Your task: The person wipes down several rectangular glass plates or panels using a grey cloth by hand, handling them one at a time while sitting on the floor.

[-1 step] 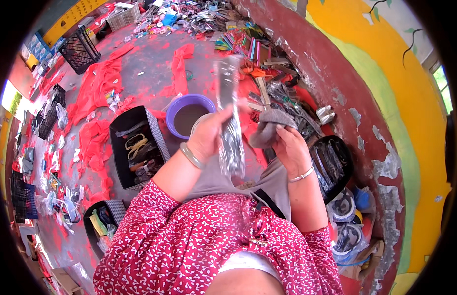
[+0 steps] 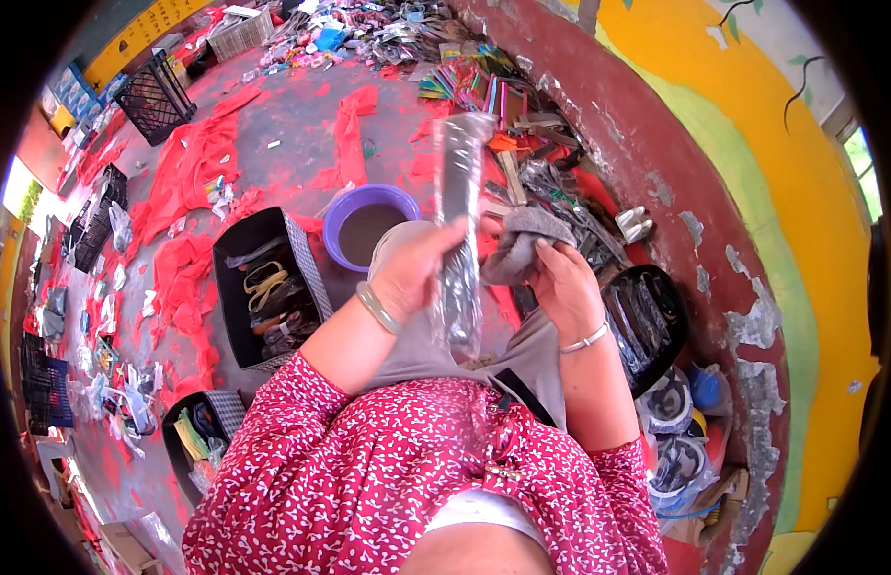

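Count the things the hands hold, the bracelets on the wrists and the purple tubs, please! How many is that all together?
Clear-wrapped pack, in the left hand: 1
Grey cloth, in the right hand: 1
Bracelets, one on each wrist: 2
Purple tub: 1
Total: 5

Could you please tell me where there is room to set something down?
Mostly bare grey floor lies beyond the purple basin, between the wide red cloth and the narrow red strip; one white scrap lies there. Along the red wall, heaped packets crowd the floor.
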{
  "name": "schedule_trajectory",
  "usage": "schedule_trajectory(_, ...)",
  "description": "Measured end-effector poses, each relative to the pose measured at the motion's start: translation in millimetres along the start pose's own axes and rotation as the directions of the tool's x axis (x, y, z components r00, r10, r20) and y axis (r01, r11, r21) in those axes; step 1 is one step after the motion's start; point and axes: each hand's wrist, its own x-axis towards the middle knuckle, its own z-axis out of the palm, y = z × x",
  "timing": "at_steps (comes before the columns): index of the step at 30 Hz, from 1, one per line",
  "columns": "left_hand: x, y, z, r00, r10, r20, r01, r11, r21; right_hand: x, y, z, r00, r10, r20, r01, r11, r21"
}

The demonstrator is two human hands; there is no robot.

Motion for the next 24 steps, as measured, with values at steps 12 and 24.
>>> schedule_trajectory(12,2,-43,-14,0.989,-0.146,0.021,0.147,0.988,-0.046,-20,-6,-13,1.000,-0.015,-0.002,0.008,0.627,-0.779)
schedule_trajectory(24,-9,-55,35,0.984,0.107,0.143,-0.170,0.807,0.566,-47,19,14,0.986,-0.152,0.066,0.138,0.531,-0.836)
